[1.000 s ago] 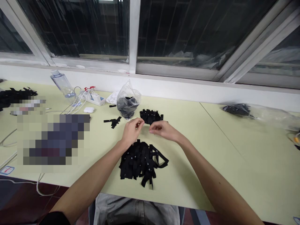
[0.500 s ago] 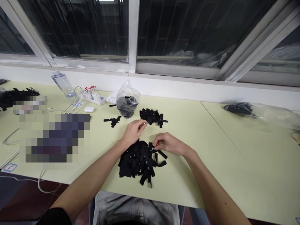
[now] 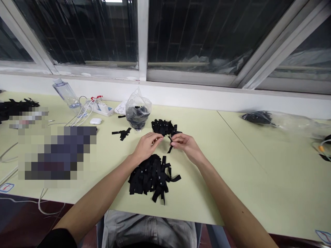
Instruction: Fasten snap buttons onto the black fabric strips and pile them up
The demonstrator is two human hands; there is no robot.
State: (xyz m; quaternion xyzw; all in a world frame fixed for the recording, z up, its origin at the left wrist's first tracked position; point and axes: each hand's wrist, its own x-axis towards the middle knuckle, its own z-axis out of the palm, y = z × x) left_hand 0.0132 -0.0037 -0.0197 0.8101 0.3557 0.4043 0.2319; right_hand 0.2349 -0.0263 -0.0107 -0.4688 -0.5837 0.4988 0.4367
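Observation:
Between the fingertips of my right hand (image 3: 185, 144) is a short black fabric strip (image 3: 170, 146), hanging down toward the table. My left hand (image 3: 148, 146) is closed in a pinch just to its left; whatever it holds, if anything, is too small to make out. Below both hands lies a large heap of black strips (image 3: 148, 177), some with small white marks. A smaller pile of black strips (image 3: 162, 126) sits just beyond my fingers. Left of that pile are a few loose strips (image 3: 121, 133) and a clear plastic bag (image 3: 138, 110) with black pieces inside.
A tilted water bottle (image 3: 66, 94), a power strip (image 3: 103, 109) with white cables and a white earbud case (image 3: 95, 121) are at the back left. A blurred dark item (image 3: 59, 151) lies left of my arm. Another plastic bag (image 3: 258, 117) rests at the back right.
My right hand has lifted a black strip from the large heap and brought it up and away from me, close to my left hand. My left hand has barely moved.

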